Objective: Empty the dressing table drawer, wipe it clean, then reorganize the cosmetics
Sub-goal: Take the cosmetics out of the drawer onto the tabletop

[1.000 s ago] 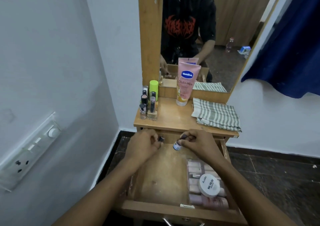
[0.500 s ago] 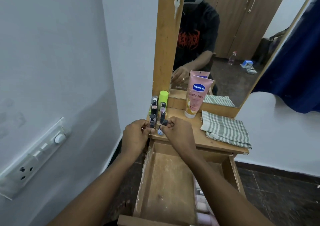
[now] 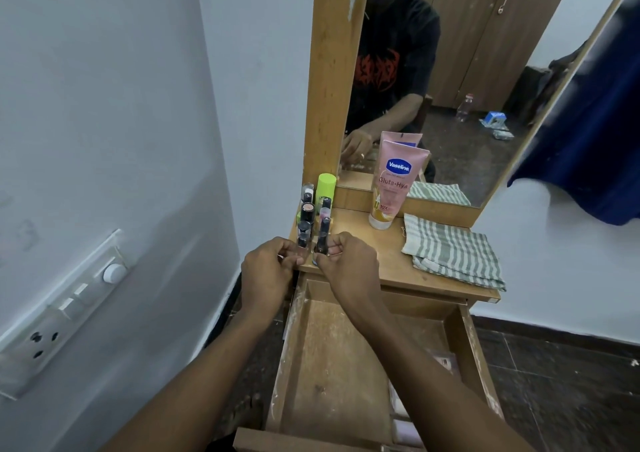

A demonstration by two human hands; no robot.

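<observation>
The wooden drawer [image 3: 292, 340] stands pulled open below the dressing table top [image 3: 391, 264]; its dusty floor is mostly bare, with a few pinkish cosmetics [image 3: 403, 427] along its right side, partly hidden by my right arm. At the table's front left corner my left hand [image 3: 268, 271] pinches a small dark-capped bottle [image 3: 302, 242]. Beside it my right hand [image 3: 349, 264] pinches another small bottle with a black cap [image 3: 321, 243]. Both bottles stand at the front of a cluster of small bottles [image 3: 308, 210].
A lime-green capped container [image 3: 326, 188] and a pink Vaseline tube [image 3: 393, 181] stand against the mirror [image 3: 467, 70]. A folded green-striped cloth [image 3: 453, 250] lies on the right of the top. A white wall with a switchboard [image 3: 65, 309] is close on the left.
Both hands have lifted from the drawer's back, each with a small bottle, up to the table's front left corner. The view has tilted up and closer to the table.
</observation>
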